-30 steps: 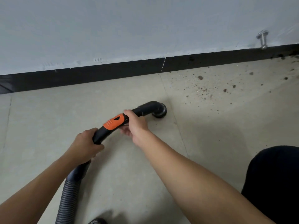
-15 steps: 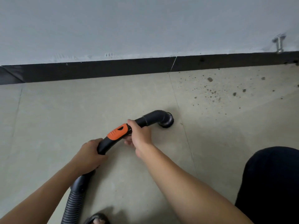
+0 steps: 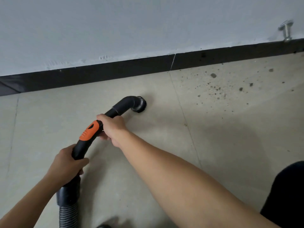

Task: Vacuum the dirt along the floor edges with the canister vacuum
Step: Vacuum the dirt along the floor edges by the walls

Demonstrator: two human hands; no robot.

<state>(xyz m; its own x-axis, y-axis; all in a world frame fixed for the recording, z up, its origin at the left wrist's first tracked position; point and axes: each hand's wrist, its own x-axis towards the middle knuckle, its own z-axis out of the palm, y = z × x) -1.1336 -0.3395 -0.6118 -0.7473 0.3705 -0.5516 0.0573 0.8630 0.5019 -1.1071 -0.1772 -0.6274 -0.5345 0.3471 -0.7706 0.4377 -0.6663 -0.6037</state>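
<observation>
The left hand (image 3: 65, 163) grips the black handle (image 3: 79, 150) just above the ribbed hose (image 3: 68, 214). The right hand (image 3: 112, 127) grips it beside the orange grip (image 3: 89, 130). The brush nozzle (image 3: 139, 106) rests on the floor (image 3: 49, 116), left of the dirt (image 3: 217, 89) near the baseboard (image 3: 98, 76).

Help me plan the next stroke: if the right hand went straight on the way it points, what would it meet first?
Probably the black plastic elbow pipe just ahead of the right hand, ending in the round brush head; beyond lie beige floor tile and the black baseboard, though depth is unclear.
</observation>
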